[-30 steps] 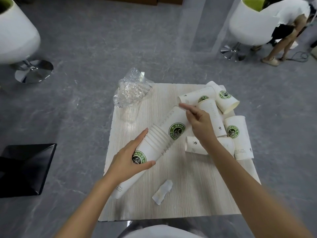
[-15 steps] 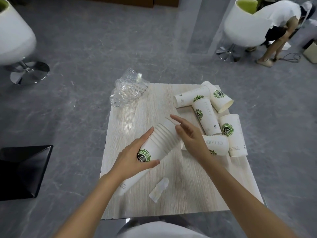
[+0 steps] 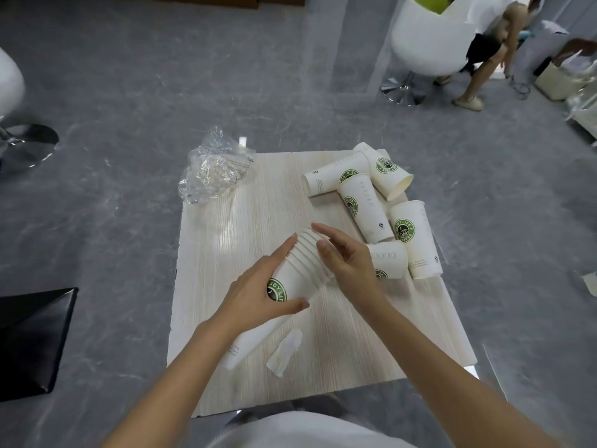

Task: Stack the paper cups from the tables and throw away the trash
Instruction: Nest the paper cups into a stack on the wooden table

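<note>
A stack of white paper cups (image 3: 302, 268) with a green logo lies slanted above the small wooden table (image 3: 245, 221). My left hand (image 3: 258, 291) grips the stack around its middle, thumb underneath. My right hand (image 3: 347, 263) rests against the stack's open rim end with fingers nearly straight. Several loose cups lie on their sides at the table's right: one at the far corner (image 3: 386, 171), one beside it (image 3: 336, 177), one pointing inward (image 3: 366, 206), one at the right edge (image 3: 415, 239), and one (image 3: 387, 258) partly behind my right hand. A crumpled white wrapper (image 3: 286, 352) lies near the front.
A crumpled clear plastic bag (image 3: 214, 169) sits at the table's far left corner. A black square object (image 3: 30, 337) stands on the grey floor at left. White swivel chairs (image 3: 426, 37) stand beyond, and a person (image 3: 487, 50) bends over at the far right.
My right hand pushed the outer cup down onto the stack, which became shorter, and now rests at its rim. My left hand kept its grip. The view shifted slightly.
</note>
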### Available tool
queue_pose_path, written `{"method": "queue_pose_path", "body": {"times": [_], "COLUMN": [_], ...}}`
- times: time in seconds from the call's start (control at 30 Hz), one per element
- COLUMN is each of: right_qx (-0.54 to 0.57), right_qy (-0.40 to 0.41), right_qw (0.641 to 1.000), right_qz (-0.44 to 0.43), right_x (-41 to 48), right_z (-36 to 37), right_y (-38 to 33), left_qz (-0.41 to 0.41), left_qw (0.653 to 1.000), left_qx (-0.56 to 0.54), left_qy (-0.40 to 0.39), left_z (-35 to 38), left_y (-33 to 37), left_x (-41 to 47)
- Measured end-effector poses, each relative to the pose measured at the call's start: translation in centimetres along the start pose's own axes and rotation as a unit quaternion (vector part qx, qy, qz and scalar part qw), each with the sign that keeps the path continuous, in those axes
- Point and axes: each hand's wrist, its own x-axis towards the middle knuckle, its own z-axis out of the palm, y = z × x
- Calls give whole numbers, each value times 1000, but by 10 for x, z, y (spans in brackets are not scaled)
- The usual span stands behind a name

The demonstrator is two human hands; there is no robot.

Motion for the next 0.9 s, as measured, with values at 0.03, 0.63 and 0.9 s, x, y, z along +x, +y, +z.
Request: {"method": "queue_pose_path", "body": {"times": [0.03, 0.63, 0.9], "right_qx": [4, -203, -78], "right_qy": [13, 250, 213], "right_qw": [1000, 936, 957], "right_qz": [2, 139, 178], "right_x": [-3, 8, 10], "right_z": [-2, -115, -115], "right_y": [1, 71, 88], "left_qz": [3, -3, -14], "left_qw": [1000, 1000, 1000], "left_qx": [5, 4, 17], "left_qy": [-3, -16, -14], "left_z": [3, 19, 12], "left_y": [1, -12, -25], "left_x": [2, 13, 9]}}
